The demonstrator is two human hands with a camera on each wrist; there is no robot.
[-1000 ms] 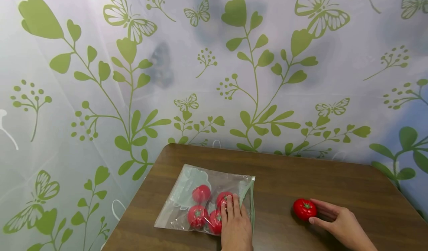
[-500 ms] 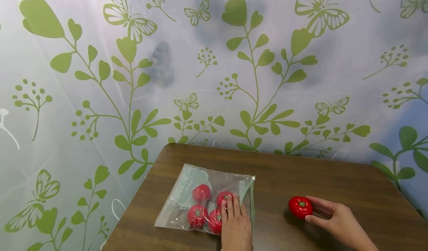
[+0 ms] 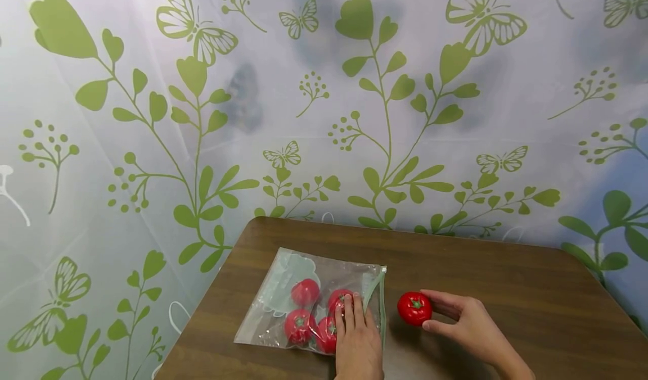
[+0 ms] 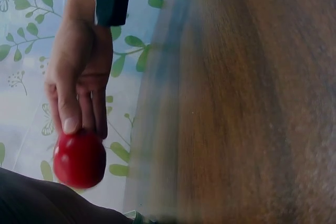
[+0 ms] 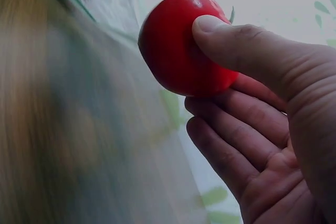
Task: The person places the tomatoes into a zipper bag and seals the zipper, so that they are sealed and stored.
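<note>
My right hand (image 3: 468,324) pinches a red tomato (image 3: 414,308) with a green stem between thumb and fingers. In the right wrist view the thumb presses one side of the tomato (image 5: 181,45), and the lower fingers extend below it. In the head view it is just right of a clear zip bag (image 3: 260,312), which lies flat with several red tomatoes (image 3: 300,326) inside. My left hand (image 3: 358,343) rests on the bag near its green-edged opening, fingers straight over the tomatoes there. The left wrist view shows the right hand (image 4: 79,72) with the tomato (image 4: 80,159).
Everything lies on a brown wooden table (image 3: 486,267) with rounded corners. Behind it hangs a pale curtain (image 3: 314,132) printed with green leaves and butterflies. The bag's green zip edge (image 3: 382,307) faces right, with a white slider (image 3: 383,269) at its far corner.
My right hand has carried the tomato leftward over the table, closer to the bag's opening. The left hand and the bag have stayed in place.
</note>
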